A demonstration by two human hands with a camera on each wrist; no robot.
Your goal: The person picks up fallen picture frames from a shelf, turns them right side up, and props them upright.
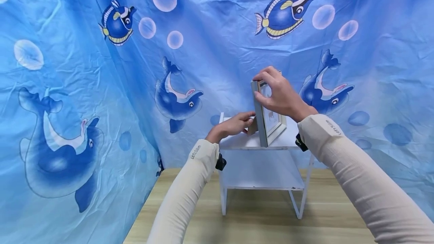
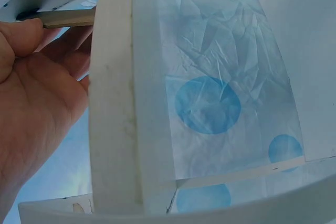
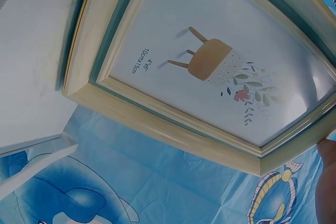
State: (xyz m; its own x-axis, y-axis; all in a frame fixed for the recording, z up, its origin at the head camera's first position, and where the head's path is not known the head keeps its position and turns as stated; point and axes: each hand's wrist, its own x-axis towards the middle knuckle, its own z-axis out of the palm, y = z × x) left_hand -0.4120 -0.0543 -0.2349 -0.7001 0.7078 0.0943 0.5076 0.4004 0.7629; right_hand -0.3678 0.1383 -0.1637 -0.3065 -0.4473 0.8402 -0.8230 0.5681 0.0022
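Observation:
A picture frame (image 1: pixel 262 123) with a cream and green border stands upright on the white side table (image 1: pixel 234 142), turned at an angle. My right hand (image 1: pixel 281 95) grips its upper part, with fingers over the top and the thumb on the near side. Inside it, the right wrist view shows a print (image 3: pixel 210 61) of a stool with flowers and size lettering. Behind the frame, my left hand (image 1: pixel 237 124) pinches a thin brown flap (image 2: pixel 68 18), which looks like the frame's back stand. The frame hides part of this flap and some left fingertips in the head view.
Below the tabletop the table has a lower shelf (image 1: pixel 264 170) and thin white legs (image 1: pixel 223 200). It stands on a light wood floor (image 1: pixel 257 229). A blue curtain (image 1: pixel 217 59) printed with fish, dolphins and bubbles hangs close behind and on both sides.

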